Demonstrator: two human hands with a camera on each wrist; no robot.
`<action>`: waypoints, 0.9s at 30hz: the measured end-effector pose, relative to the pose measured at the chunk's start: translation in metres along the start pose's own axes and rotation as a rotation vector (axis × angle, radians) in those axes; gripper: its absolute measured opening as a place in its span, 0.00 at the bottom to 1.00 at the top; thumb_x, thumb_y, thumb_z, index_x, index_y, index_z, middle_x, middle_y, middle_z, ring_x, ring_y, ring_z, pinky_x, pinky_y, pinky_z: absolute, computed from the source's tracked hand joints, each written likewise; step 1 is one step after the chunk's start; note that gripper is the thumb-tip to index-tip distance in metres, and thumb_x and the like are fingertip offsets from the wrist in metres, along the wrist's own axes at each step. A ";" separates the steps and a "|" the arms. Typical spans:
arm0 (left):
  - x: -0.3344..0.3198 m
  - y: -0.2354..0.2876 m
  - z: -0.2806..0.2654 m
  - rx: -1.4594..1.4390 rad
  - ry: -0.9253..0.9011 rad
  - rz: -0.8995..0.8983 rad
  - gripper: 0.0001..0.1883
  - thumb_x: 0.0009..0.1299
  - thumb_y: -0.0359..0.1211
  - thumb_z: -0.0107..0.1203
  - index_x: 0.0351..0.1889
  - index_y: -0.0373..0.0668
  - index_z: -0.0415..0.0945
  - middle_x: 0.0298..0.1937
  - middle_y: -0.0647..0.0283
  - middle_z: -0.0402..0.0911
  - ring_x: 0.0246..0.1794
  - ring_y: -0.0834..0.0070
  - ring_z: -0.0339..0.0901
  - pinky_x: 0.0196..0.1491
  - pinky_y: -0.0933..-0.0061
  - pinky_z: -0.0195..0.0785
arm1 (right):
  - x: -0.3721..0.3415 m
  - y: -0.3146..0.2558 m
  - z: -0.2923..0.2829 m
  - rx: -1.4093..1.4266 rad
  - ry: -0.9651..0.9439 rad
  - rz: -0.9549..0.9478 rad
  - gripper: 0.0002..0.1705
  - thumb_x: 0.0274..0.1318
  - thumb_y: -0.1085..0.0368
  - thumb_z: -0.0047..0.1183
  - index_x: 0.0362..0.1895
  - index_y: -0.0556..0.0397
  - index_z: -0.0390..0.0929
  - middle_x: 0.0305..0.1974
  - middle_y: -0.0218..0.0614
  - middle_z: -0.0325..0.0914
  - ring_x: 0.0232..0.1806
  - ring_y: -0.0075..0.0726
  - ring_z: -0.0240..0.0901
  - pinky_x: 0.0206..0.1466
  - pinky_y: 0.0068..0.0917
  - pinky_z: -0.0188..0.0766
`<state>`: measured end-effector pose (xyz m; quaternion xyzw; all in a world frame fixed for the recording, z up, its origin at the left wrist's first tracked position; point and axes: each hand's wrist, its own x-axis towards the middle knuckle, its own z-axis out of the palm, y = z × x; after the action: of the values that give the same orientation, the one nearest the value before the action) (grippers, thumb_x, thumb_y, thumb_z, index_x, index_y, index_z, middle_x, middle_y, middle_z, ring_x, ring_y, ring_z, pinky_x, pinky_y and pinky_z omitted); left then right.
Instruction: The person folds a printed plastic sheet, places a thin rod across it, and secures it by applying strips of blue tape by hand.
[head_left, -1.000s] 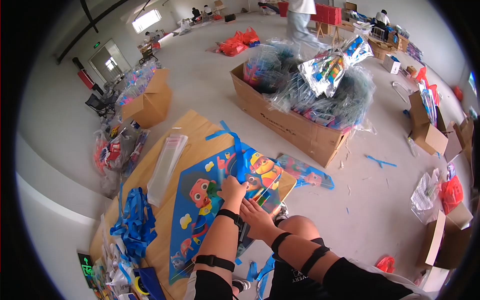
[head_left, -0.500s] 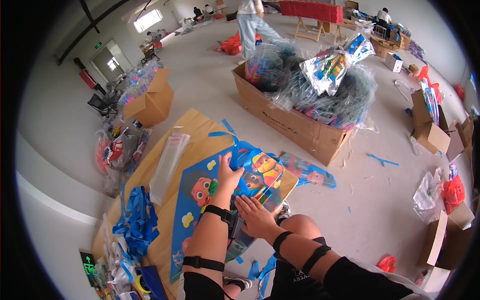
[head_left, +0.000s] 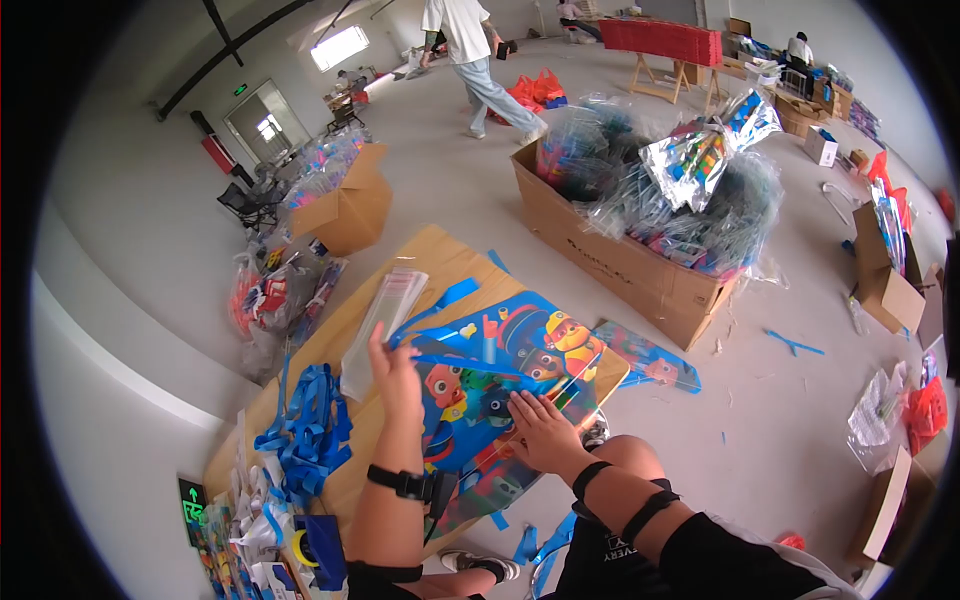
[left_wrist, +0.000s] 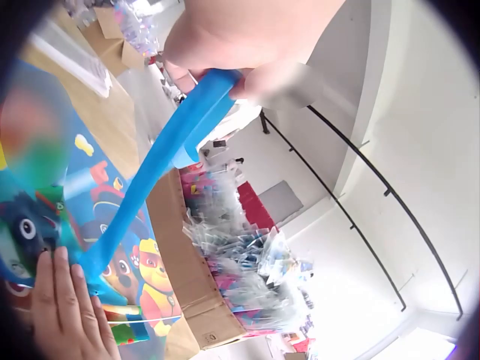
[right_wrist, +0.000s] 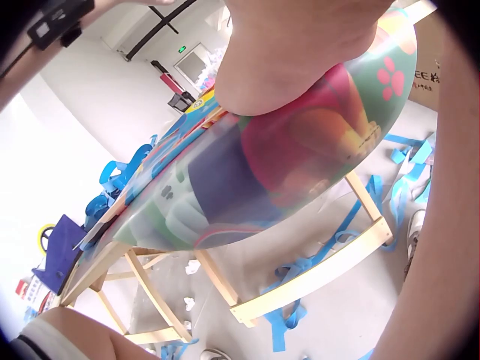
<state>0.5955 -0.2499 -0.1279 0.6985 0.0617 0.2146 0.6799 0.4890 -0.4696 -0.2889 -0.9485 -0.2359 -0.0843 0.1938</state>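
A blue kite (head_left: pixel 520 318) printed with cartoon characters lies on the wooden table (head_left: pixel 432 250), its near part hanging over the edge. My left hand (head_left: pixel 398 382) pinches a blue ribbon (left_wrist: pixel 154 161) between thumb and fingers, raised above the kite's left side. From there the ribbon runs taut down to the kite beside my right hand (head_left: pixel 545 432). That right hand lies with straight fingers pressed on the print, its fingertips right at the ribbon's lower end. In the right wrist view, the kite's overhanging part (right_wrist: pixel 247 176) bulges below the palm.
A heap of blue ribbon (head_left: pixel 310 430) and a stack of clear plastic sleeves (head_left: pixel 385 320) lie on the table. Beyond stands a large cardboard box (head_left: pixel 620 275) full of plastic-wrapped goods. Another printed piece (head_left: pixel 655 360) juts past the table's right edge. A person (head_left: pixel 470 60) walks behind.
My left hand left the kite's middle and swung left and up, drawing the ribbon out taut. The right hand stayed flat on the kite. The head view shifted, and the walking person moved left.
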 end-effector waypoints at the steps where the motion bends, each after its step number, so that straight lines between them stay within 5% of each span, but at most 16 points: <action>1: -0.006 -0.007 -0.025 0.004 0.010 0.005 0.31 0.80 0.29 0.52 0.81 0.42 0.61 0.50 0.61 0.79 0.47 0.72 0.80 0.56 0.69 0.74 | 0.000 0.000 -0.001 0.004 0.001 -0.011 0.45 0.72 0.42 0.51 0.82 0.57 0.62 0.85 0.44 0.56 0.88 0.48 0.50 0.89 0.49 0.44; 4: -0.032 -0.033 -0.092 -0.021 0.044 0.008 0.27 0.84 0.36 0.48 0.80 0.45 0.63 0.52 0.61 0.79 0.49 0.69 0.80 0.59 0.65 0.74 | 0.001 -0.001 -0.003 -0.024 -0.048 0.009 0.46 0.73 0.40 0.49 0.83 0.56 0.61 0.85 0.43 0.56 0.88 0.46 0.48 0.90 0.47 0.41; 7: -0.068 -0.045 -0.134 -0.211 0.193 -0.170 0.26 0.87 0.43 0.51 0.77 0.41 0.67 0.57 0.60 0.76 0.51 0.69 0.80 0.63 0.59 0.77 | 0.001 -0.001 -0.001 -0.037 -0.066 0.010 0.46 0.73 0.40 0.49 0.83 0.57 0.61 0.85 0.44 0.57 0.88 0.47 0.48 0.90 0.48 0.40; 10: -0.099 -0.057 -0.158 -0.024 0.318 -0.301 0.23 0.89 0.42 0.45 0.77 0.45 0.67 0.47 0.61 0.80 0.46 0.69 0.82 0.55 0.65 0.78 | 0.002 -0.001 -0.001 -0.048 -0.065 0.003 0.46 0.73 0.40 0.49 0.82 0.58 0.62 0.84 0.45 0.58 0.89 0.47 0.47 0.91 0.48 0.39; 12: -0.114 -0.065 -0.176 0.411 0.195 -0.557 0.23 0.87 0.41 0.50 0.75 0.41 0.70 0.44 0.62 0.83 0.41 0.67 0.83 0.50 0.67 0.80 | 0.002 -0.001 0.000 -0.055 -0.057 0.012 0.46 0.73 0.41 0.49 0.82 0.58 0.62 0.84 0.45 0.59 0.88 0.47 0.47 0.91 0.47 0.39; 13: -0.119 -0.082 -0.190 0.407 0.207 -0.567 0.23 0.87 0.41 0.50 0.75 0.41 0.70 0.44 0.62 0.83 0.41 0.67 0.83 0.50 0.67 0.80 | 0.002 -0.001 0.001 -0.055 -0.069 0.001 0.46 0.73 0.41 0.49 0.82 0.58 0.62 0.84 0.45 0.59 0.88 0.47 0.47 0.91 0.47 0.39; 16: -0.125 -0.123 -0.218 0.334 0.057 -0.429 0.22 0.83 0.37 0.58 0.71 0.39 0.74 0.45 0.59 0.86 0.40 0.66 0.85 0.46 0.67 0.80 | 0.002 -0.001 0.003 -0.076 -0.034 -0.001 0.45 0.73 0.41 0.49 0.83 0.58 0.61 0.84 0.44 0.59 0.88 0.46 0.48 0.90 0.46 0.40; 18: -0.133 -0.137 -0.221 0.570 0.125 -0.047 0.20 0.79 0.32 0.64 0.67 0.38 0.78 0.49 0.56 0.88 0.44 0.67 0.86 0.48 0.66 0.79 | 0.003 -0.002 0.004 -0.104 -0.058 -0.010 0.45 0.74 0.42 0.48 0.82 0.58 0.61 0.84 0.44 0.60 0.88 0.46 0.48 0.90 0.46 0.40; 21: -0.138 -0.106 -0.204 0.568 0.218 -0.076 0.20 0.78 0.31 0.65 0.66 0.37 0.78 0.51 0.51 0.88 0.49 0.64 0.87 0.52 0.63 0.79 | 0.003 -0.003 0.001 -0.120 -0.073 -0.007 0.44 0.74 0.42 0.48 0.82 0.58 0.61 0.83 0.45 0.60 0.88 0.46 0.49 0.91 0.47 0.40; 27: -0.140 -0.133 -0.215 0.680 0.293 -0.058 0.20 0.78 0.30 0.64 0.67 0.38 0.77 0.52 0.45 0.87 0.48 0.54 0.86 0.53 0.57 0.78 | 0.004 -0.004 0.001 -0.124 -0.071 -0.012 0.44 0.74 0.44 0.49 0.83 0.58 0.60 0.83 0.46 0.59 0.88 0.47 0.49 0.90 0.47 0.40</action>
<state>0.4143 -0.0954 -0.2912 0.8443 0.2459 0.2603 0.3986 0.4907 -0.4642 -0.2874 -0.9597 -0.2426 -0.0662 0.1256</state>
